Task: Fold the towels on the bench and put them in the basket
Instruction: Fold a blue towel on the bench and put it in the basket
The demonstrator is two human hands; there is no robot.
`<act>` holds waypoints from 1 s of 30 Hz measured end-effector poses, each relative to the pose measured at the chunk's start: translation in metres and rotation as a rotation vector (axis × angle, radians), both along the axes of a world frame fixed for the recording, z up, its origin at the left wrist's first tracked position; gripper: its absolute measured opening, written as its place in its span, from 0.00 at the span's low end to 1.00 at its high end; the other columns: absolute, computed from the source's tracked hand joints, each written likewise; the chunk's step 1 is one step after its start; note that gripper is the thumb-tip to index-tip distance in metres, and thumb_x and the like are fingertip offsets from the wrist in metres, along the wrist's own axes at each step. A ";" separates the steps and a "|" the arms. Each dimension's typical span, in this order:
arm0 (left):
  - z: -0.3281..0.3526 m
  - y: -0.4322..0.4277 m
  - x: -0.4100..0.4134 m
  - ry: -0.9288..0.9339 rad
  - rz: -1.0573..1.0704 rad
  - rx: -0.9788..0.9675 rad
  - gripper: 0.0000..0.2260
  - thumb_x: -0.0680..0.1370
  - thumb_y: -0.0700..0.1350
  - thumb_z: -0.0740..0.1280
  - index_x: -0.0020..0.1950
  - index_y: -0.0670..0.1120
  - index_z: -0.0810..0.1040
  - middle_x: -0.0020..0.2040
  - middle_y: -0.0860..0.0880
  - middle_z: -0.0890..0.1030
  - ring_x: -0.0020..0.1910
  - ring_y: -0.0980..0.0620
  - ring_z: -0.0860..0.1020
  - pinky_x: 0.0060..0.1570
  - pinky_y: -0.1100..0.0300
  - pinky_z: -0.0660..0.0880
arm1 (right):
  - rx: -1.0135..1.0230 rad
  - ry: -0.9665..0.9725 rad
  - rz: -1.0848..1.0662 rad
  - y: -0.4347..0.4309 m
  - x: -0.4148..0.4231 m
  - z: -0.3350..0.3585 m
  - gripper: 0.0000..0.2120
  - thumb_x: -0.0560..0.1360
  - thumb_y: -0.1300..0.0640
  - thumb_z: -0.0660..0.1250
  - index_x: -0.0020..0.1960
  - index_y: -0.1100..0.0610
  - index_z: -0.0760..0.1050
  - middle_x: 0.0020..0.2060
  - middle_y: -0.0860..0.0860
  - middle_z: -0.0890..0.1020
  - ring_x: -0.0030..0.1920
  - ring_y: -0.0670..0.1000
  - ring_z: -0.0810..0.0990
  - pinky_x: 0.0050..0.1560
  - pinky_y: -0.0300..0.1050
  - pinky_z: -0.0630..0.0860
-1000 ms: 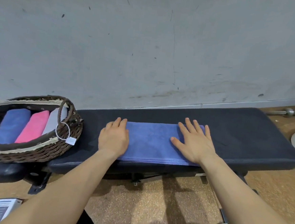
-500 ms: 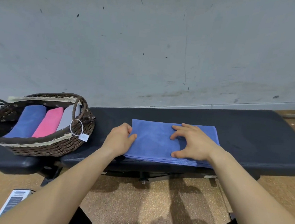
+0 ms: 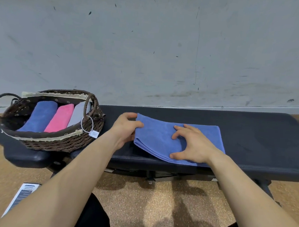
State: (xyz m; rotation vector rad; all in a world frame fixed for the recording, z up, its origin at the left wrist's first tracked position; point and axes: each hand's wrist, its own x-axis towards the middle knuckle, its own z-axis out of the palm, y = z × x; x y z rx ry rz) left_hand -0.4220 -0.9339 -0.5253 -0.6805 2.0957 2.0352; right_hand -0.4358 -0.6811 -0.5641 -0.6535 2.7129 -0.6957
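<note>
at left end of bench (image 3: pixel 250 139), basket (image 3: pixel 53 145) holds three rolled towels side by side: blue roll (image 3: pixel 39 115), pink roll (image 3: pixel 60 118), grey roll (image 3: pixel 78 114). white tag (image 3: pixel 93 133) hangs on a ring at its right handle. mid-bench, folded towel (image 3: pixel 161 137) lies with its left edge lifted. left hand (image 3: pixel 126 127) pinches that edge, thumb on top. right hand (image 3: pixel 194 145) is spread, fingers arched, tips pressing its centre, gripping nothing.

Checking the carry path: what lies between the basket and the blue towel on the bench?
Only the left hand, gripping the towel's edge, over bare bench; head view.
</note>
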 end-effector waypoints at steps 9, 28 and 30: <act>0.020 0.030 -0.004 0.231 0.026 0.014 0.20 0.74 0.36 0.72 0.64 0.49 0.76 0.52 0.45 0.83 0.47 0.48 0.84 0.47 0.54 0.81 | -0.036 0.097 -0.012 -0.010 0.001 0.000 0.28 0.66 0.33 0.72 0.63 0.43 0.75 0.76 0.45 0.66 0.78 0.50 0.57 0.77 0.52 0.54; -0.020 0.190 -0.028 0.323 -0.603 -0.836 0.29 0.73 0.47 0.72 0.74 0.50 0.67 0.64 0.47 0.71 0.58 0.48 0.76 0.57 0.53 0.75 | 0.070 0.030 -0.346 0.105 0.013 -0.007 0.30 0.70 0.40 0.72 0.71 0.42 0.70 0.71 0.48 0.66 0.71 0.56 0.59 0.69 0.52 0.66; -0.021 0.200 -0.028 0.303 -0.643 -0.924 0.30 0.74 0.48 0.71 0.74 0.50 0.66 0.66 0.47 0.69 0.59 0.47 0.76 0.56 0.52 0.75 | 0.057 0.008 -0.339 0.109 0.013 -0.006 0.30 0.71 0.42 0.72 0.71 0.41 0.69 0.72 0.49 0.65 0.72 0.57 0.59 0.70 0.53 0.65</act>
